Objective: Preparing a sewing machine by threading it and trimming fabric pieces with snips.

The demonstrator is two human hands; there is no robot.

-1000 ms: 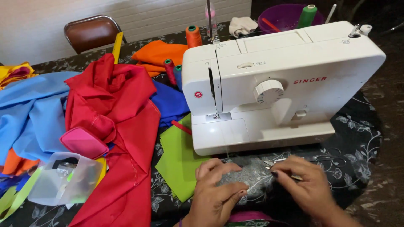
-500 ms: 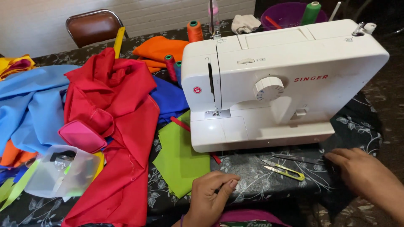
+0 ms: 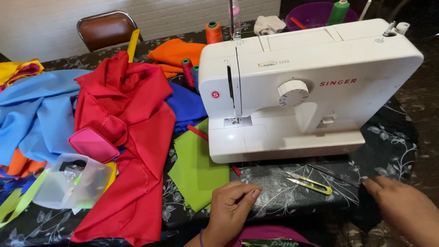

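The left hand [image 3: 231, 206] rests on the near edge of the table [image 3: 292, 201], its fingers [image 3: 249, 192] curled loosely inward with thumb and forefinger close together; whether they pinch anything is too small to tell. The right hand [image 3: 404, 208] lies flat at the near right, fingers released and stretched left, their tips at a dark strip [image 3: 331, 174] that runs along the table; it holds nothing. Between the two hands, nearer the right one, a yellow thread snip [image 3: 308, 182] lies on the black flowered cloth, touched by neither hand.

Just beyond the snip stands a white sewing machine [image 3: 311, 87], filling the middle and right of the scene. A green cloth [image 3: 199, 167] lies flat at its near left corner, just beyond the left hand, with a red pencil [image 3: 197, 132] on it running under the machine. Left of that a heap of red fabric [image 3: 128, 137] stretches from far to near, with a pink case [image 3: 93, 144] on it and a clear plastic box [image 3: 71, 180] just beside, nearer. Blue fabric [image 3: 34, 114] spreads at the far left. Orange fabric [image 3: 176, 55] and thread spools [image 3: 212, 32] sit behind the machine, a purple bowl [image 3: 315, 13] at the far right, and a brown chair [image 3: 107, 29] beyond the table.
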